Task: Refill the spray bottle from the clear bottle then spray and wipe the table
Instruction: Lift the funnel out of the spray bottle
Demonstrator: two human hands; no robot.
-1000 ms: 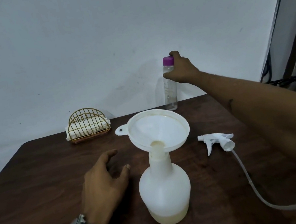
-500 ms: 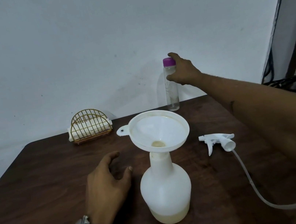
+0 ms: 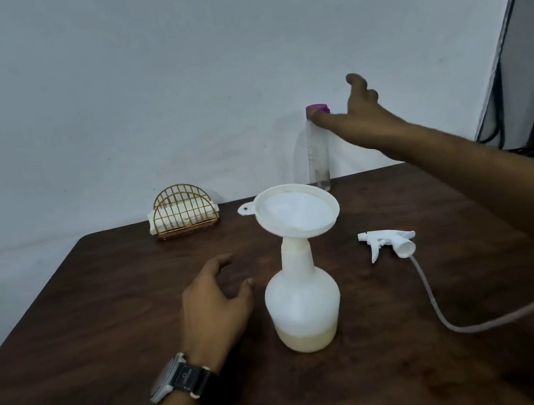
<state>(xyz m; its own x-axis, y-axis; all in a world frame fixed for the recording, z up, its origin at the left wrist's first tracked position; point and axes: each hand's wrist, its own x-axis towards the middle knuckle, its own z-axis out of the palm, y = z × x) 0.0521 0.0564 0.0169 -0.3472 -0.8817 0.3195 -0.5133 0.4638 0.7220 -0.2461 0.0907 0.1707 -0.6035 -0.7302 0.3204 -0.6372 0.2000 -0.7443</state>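
Observation:
A white spray bottle (image 3: 303, 304) stands on the dark wooden table (image 3: 102, 313) with a little pale liquid at its bottom and a white funnel (image 3: 298, 213) in its neck. The spray head (image 3: 387, 241) lies to its right, its tube trailing toward me. A clear bottle (image 3: 317, 156) with a purple cap stands upright at the table's far edge. My right hand (image 3: 359, 119) hovers just right of its cap with fingers spread, the thumb near the cap. My left hand (image 3: 215, 305) rests on the table left of the spray bottle, holding nothing.
A gold wire holder (image 3: 185, 212) with folded white napkins sits at the back left of the table. A pale wall stands right behind the table. A dark doorway with cables lies at the far right.
My right hand has let go of the clear bottle and opened, lifting slightly to the right. The bottle stays standing. My left hand has barely moved.

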